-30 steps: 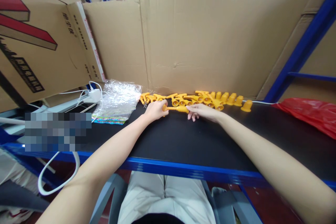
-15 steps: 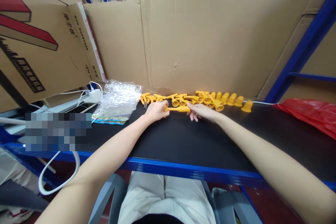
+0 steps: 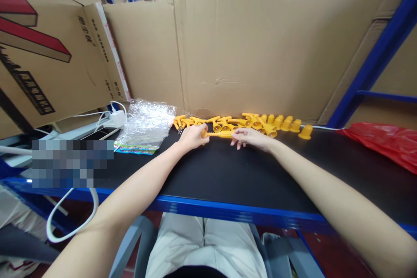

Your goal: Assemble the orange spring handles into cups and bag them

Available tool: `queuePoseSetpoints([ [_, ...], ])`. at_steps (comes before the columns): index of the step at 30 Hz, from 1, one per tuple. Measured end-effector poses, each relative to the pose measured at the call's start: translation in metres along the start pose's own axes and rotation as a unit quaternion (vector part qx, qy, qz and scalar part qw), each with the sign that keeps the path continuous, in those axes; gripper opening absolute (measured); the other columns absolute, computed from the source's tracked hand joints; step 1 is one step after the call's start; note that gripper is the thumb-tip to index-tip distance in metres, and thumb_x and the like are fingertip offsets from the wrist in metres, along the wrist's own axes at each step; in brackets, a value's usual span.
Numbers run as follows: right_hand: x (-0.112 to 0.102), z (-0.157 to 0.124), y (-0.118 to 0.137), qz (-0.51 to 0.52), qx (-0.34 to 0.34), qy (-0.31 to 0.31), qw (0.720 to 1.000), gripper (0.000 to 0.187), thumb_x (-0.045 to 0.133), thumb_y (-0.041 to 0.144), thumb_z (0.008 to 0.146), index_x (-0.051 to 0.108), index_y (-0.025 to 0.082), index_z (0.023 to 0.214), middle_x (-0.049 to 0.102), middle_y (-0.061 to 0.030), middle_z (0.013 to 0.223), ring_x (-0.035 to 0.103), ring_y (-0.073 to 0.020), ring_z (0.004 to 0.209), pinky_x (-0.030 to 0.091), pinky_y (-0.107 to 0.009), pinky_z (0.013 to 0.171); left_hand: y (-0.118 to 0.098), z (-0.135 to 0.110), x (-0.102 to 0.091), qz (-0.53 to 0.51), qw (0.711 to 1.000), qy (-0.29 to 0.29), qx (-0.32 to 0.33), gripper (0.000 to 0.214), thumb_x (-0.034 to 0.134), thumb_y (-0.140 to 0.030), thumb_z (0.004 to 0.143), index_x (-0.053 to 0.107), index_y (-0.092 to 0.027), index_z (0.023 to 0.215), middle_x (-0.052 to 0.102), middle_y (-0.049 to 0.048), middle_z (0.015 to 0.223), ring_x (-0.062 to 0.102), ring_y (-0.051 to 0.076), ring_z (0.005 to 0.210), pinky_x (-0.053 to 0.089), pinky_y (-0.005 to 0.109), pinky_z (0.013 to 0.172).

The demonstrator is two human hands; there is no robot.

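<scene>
Fingers (image 3: 203,128) of the left hand (image 3: 193,137) grip the left end of a slender yellow tool (image 3: 222,135), those of the right hand (image 3: 250,138) pinch its right end, at a black bench (image 3: 221,173), nearer than clustered yellow pieces (image 3: 271,128).

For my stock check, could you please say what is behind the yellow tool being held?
More yellow tools, then a cardboard wall; the left hand hides parts of some.
</scene>
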State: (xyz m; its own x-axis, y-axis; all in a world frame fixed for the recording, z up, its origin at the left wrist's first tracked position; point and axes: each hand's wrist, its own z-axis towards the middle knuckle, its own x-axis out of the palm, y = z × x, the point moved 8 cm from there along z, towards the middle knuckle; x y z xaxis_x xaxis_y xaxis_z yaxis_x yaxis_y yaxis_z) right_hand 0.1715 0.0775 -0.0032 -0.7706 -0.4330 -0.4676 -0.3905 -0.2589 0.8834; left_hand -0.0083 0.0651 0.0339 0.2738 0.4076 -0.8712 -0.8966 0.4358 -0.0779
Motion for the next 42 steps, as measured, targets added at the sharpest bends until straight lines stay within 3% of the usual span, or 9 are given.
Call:
queuePoseSetpoints([
  [4,0.0018,0.0006,-0.0015,-0.005,0.021,-0.013,1.000,0.049,0.046,0.060,0.079,0.058,0.013,0.077,0.067,-0.0088,0.073,0.055,-0.0096,0.054,0.035,-0.022,0.049,-0.0017,-0.0006,-0.0010,0.000,1.000,0.004,-0.004,0.028,0.056,-0.031,0.070,0.058,-0.022,0.096,0.065,0.0022,0.082,0.060,0.019,0.076,0.041,0.026,0.063],
  [12,0.0027,0.0024,-0.0046,0.015,0.047,-0.010,0.999,0.055,0.036,0.061,0.082,0.059,0.011,0.079,0.066,-0.0098,0.069,0.054,-0.0093,0.051,0.035,-0.022,0.046,-0.0015,0.0001,-0.0008,-0.002,1.000,-0.003,0.003,0.025,0.057,-0.031,0.070,0.059,-0.022,0.093,0.065,0.0016,0.080,0.060,0.018,0.074,0.041,0.025,0.062],
  [15,0.0002,0.0011,-0.0050,0.033,0.036,-0.004,0.999,0.045,0.052,0.053,0.079,0.056,0.014,0.100,0.066,-0.0094,0.087,0.059,-0.0104,0.060,0.039,-0.022,0.050,0.0009,0.0008,0.0002,0.002,1.000,0.002,-0.006,0.026,0.057,-0.031,0.070,0.059,-0.021,0.094,0.065,0.0021,0.081,0.060,0.019,0.075,0.041,0.025,0.063],
  [18,-0.0026,-0.0002,-0.0037,0.053,0.018,-0.009,0.998,0.056,0.070,0.038,0.068,0.046,0.020,0.116,0.062,-0.0080,0.103,0.062,-0.0118,0.069,0.043,-0.023,0.055,0.0017,0.0011,0.0003,0.001,1.000,0.003,-0.007,0.026,0.057,-0.031,0.070,0.059,-0.021,0.094,0.065,0.0025,0.080,0.060,0.019,0.076,0.041,0.026,0.063],
  [24,-0.0001,0.0011,-0.0060,0.061,0.020,-0.004,0.998,0.036,0.060,0.045,0.076,0.056,0.014,0.095,0.067,-0.0104,0.091,0.062,-0.0123,0.067,0.042,-0.024,0.059,-0.0017,-0.0008,-0.0004,0.000,1.000,0.005,0.000,0.027,0.056,-0.031,0.070,0.058,-0.023,0.095,0.065,0.0020,0.081,0.060,0.019,0.075,0.042,0.026,0.064],
  [29,0.0022,0.0033,-0.0067,0.052,0.027,-0.006,0.998,0.046,0.048,0.056,0.080,0.059,0.011,0.077,0.069,-0.0132,0.083,0.059,-0.0117,0.061,0.039,-0.024,0.056,-0.0025,-0.0009,-0.0001,0.004,1.000,0.000,0.004,0.027,0.056,-0.032,0.070,0.058,-0.022,0.095,0.064,0.0022,0.080,0.060,0.019,0.075,0.041,0.026,0.062],
  [33,0.0017,0.0025,-0.0063,0.048,0.041,-0.013,0.998,0.046,0.048,0.056,0.080,0.059,0.012,0.084,0.068,-0.0129,0.086,0.059,-0.0119,0.061,0.039,-0.024,0.055,0.0001,0.0007,0.0013,0.003,1.000,-0.005,0.012,0.027,0.056,-0.034,0.070,0.058,-0.022,0.094,0.064,0.0023,0.079,0.060,0.019,0.074,0.041,0.026,0.062],
  [37,0.0017,0.0011,-0.0034,0.053,0.029,-0.008,0.998,0.048,0.067,0.039,0.071,0.051,0.018,0.112,0.064,-0.0083,0.102,0.062,-0.0119,0.070,0.041,-0.023,0.057,0.0009,0.0012,0.0019,0.003,1.000,-0.001,0.012,0.026,0.056,-0.034,0.071,0.058,-0.022,0.093,0.064,0.0019,0.078,0.060,0.019,0.073,0.041,0.026,0.061],
  [42,0.0014,0.0021,-0.0050,0.073,0.026,-0.008,0.997,0.037,0.063,0.043,0.074,0.057,0.013,0.094,0.066,-0.0107,0.095,0.060,-0.0107,0.065,0.041,-0.024,0.058,-0.0035,-0.0009,0.0001,0.016,1.000,0.007,0.007,0.028,0.056,-0.033,0.070,0.058,-0.022,0.095,0.065,0.0022,0.082,0.061,0.019,0.076,0.041,0.026,0.062],
])
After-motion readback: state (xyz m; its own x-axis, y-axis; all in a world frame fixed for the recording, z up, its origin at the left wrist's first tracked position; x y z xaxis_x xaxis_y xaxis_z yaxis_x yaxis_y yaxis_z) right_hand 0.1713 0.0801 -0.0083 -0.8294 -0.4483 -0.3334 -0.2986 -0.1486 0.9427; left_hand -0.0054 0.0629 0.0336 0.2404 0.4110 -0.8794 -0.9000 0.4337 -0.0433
